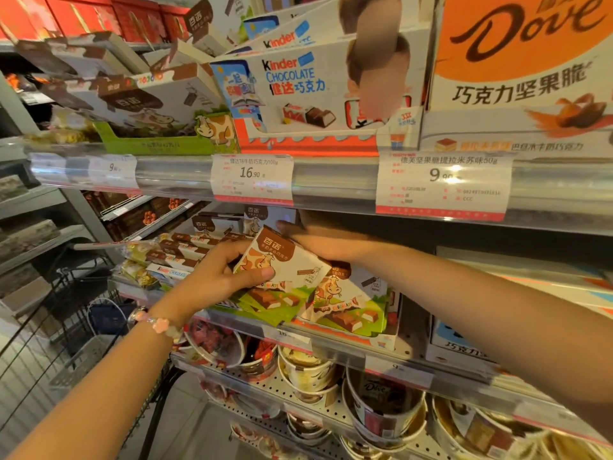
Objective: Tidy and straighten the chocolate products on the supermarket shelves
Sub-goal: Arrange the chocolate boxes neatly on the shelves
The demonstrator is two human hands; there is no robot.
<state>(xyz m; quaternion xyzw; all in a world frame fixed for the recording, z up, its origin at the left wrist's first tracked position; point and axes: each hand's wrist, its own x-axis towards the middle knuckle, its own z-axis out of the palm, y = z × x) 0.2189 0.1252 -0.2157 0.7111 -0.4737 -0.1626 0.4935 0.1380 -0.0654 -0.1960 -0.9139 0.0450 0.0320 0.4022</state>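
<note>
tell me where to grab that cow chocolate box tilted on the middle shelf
Take the cow chocolate box by its two opposite edges, coming from the front. It is flat and thin and leans on the stack, so both edges are free. The left hand already pinches its left edge; the right hand reaches behind its top.
</note>
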